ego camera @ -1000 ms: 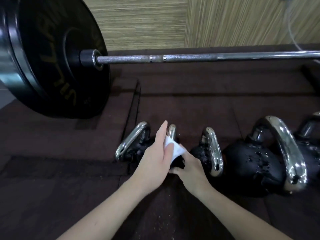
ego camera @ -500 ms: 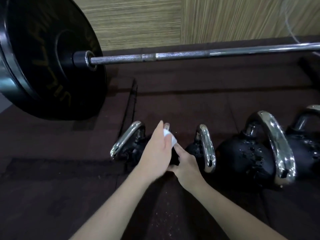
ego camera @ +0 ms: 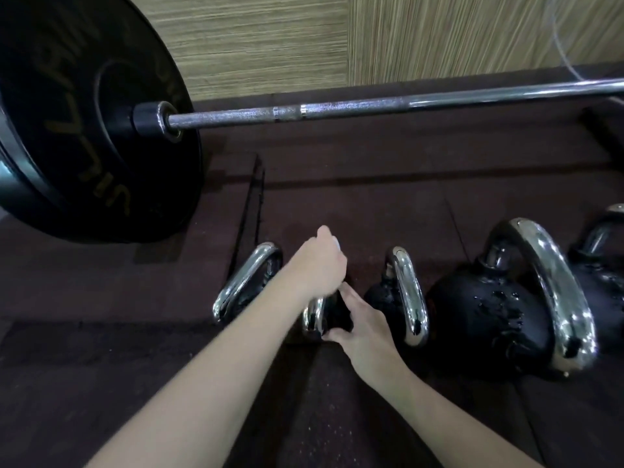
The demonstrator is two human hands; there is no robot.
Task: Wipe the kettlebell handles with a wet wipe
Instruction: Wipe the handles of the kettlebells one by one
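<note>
Left hand (ego camera: 320, 265) clenched over handle (ego camera: 312, 315) of second kettlebell (ego camera: 339, 315) from 9 o'clock, wipe (ego camera: 337, 244) peeked out (a white sliver) | right hand (ego camera: 366, 327) gripped its black body, 3 o'clock of handle | barbell (ego camera: 337, 111) lay at 12 o'clock

The kettlebells (ego camera: 486, 315) have glossy black bodies (flecked with bright glints) and mirror-chrome handles (ego camera: 553, 282). A sliver of white wet wipe (ego camera: 336, 244) shows. The bumper plate (ego camera: 84, 146) is black with dull yellow lettering, the barbell (ego camera: 371, 108) silver-grey, the floor (ego camera: 371, 204) dark maroon, and the wall (ego camera: 270, 45) tan with fine stripes.
</note>
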